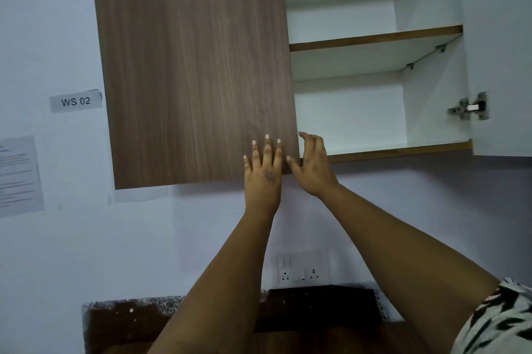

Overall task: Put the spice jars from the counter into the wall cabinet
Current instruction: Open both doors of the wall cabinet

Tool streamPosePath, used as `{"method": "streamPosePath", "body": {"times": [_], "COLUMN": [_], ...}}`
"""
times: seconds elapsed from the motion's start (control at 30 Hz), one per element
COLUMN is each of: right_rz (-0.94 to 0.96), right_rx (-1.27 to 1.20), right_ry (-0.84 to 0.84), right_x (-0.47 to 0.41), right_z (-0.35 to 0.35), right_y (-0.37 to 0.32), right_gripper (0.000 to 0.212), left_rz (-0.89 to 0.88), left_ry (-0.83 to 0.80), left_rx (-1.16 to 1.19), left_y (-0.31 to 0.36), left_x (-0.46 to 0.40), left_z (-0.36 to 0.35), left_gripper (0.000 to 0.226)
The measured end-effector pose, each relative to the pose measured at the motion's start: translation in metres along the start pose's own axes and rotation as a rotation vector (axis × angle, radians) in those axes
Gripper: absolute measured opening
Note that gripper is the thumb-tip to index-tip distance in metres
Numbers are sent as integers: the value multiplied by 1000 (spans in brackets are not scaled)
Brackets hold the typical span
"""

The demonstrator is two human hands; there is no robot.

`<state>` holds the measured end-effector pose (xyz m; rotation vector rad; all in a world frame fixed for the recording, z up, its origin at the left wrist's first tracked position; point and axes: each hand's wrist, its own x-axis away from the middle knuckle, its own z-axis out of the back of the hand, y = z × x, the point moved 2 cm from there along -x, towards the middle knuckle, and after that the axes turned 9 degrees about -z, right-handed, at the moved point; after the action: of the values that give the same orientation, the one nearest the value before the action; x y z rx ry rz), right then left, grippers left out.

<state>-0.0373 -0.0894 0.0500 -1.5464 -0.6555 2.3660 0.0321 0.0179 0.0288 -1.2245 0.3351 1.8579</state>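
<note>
The wall cabinet [374, 149] hangs above me with its right door [501, 65] swung open and its left wooden door [190, 65] closed. Two white shelves inside hold nothing that I can see. My left hand [263, 169] lies flat with straight fingers on the lower right corner of the closed door. My right hand [312, 166] is at that door's right edge, fingers loosely curled at the cabinet's bottom board; whether they hook behind the door edge is unclear. No spice jars are in view.
A dark granite counter [126, 310] runs below, mostly hidden by my forearms. A white socket plate [300, 268] sits on the wall above it. A "WS 02" label [75, 101] and a printed sheet [20, 175] are stuck to the wall at left.
</note>
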Motion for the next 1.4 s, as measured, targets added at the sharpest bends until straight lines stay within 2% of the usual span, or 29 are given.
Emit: {"method": "streamPosePath", "body": {"times": [0.1,0.2,0.3,0.4,0.67,1.0,1.13,1.23,1.3,1.4], "right_rz": [-143,-362,-388,-410,-482,-470,-409,-372,-346,-337], "right_rx": [-144,-365,-369,-434,-478,-357,-294,-262,-256,-258], "right_ry": [-28,-94,-98,-131,-108,-38,-9,17,36,47], "right_x": [-26,-42,-50,-56,-42,23,63,94,115,141], "right_z": [-13,-25,-32,-35,-26,29,56,69,74,79], "right_y": [-1,-1,5,12,0,-69,-117,-162,-192,-233], "right_gripper": [72,59,44,45,38,40,39,37,37,34], "left_rz": [1,30,25,11,-25,-16,26,-9,-15,32], "left_ry": [-37,58,169,235,237,183,146,58,68,152], "left_rx": [-45,-134,-196,-215,-193,-144,-180,-231,-265,-48], "left_y": [-5,-3,-4,-6,-7,9,10,-1,-7,-8], "left_x": [-14,-22,-30,-32,-26,19,49,70,88,116], "left_z": [-21,-38,-48,-52,-45,29,73,101,132,188], "left_gripper": [87,90,83,77,79,89,77,70,67,64]}}
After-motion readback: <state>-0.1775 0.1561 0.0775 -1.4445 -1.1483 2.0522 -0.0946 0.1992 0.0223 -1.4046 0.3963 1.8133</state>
